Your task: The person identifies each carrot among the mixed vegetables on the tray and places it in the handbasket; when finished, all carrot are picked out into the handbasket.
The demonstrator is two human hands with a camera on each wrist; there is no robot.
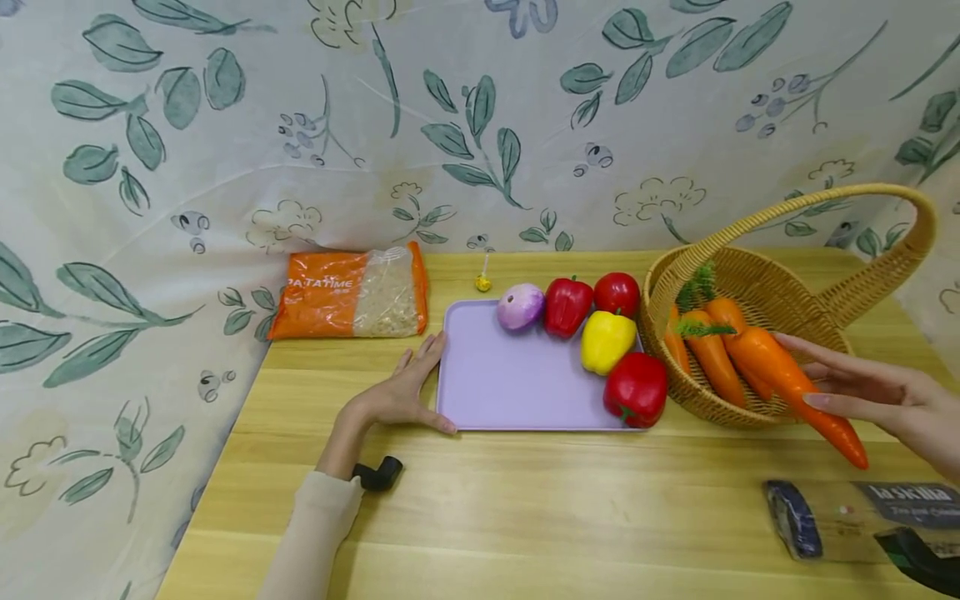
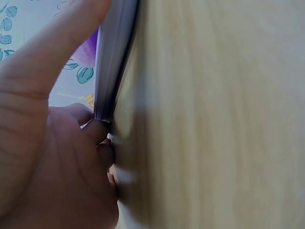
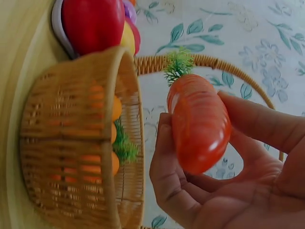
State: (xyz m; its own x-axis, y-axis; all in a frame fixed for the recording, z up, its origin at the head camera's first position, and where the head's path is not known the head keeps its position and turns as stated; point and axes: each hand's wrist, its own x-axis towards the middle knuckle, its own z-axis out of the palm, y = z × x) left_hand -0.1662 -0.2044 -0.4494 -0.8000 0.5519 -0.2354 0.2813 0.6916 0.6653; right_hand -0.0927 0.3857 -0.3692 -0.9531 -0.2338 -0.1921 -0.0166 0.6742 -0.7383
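Note:
My right hand (image 1: pixel 892 396) pinches an orange carrot (image 1: pixel 787 371) between thumb and fingers, above the right front rim of a wicker basket (image 1: pixel 840 333). In the right wrist view the carrot (image 3: pixel 200 126) points its blunt tip at the camera, green top behind. Several more carrots (image 1: pixel 712 358) lie inside the basket. With fingers spread, my left hand (image 1: pixel 401 392) touches the left side of a lilac tray (image 1: pixel 517 383), thumb at its front corner. On the tray's back and right parts are a purple onion (image 1: pixel 521 307), a yellow pepper (image 1: pixel 607 342) and red peppers (image 1: pixel 636 389).
An orange and clear packet (image 1: pixel 348 293) lies at the back left. A small yellow lollipop (image 1: pixel 483 283) is behind the tray. A long clear package with dark labels (image 1: pixel 840 521) lies at the front right. Leaf-patterned cloth (image 1: pixel 480 200) hangs behind the wooden table (image 1: pixel 525 508); the basket's tall handle (image 1: pixel 877 196) arches upward.

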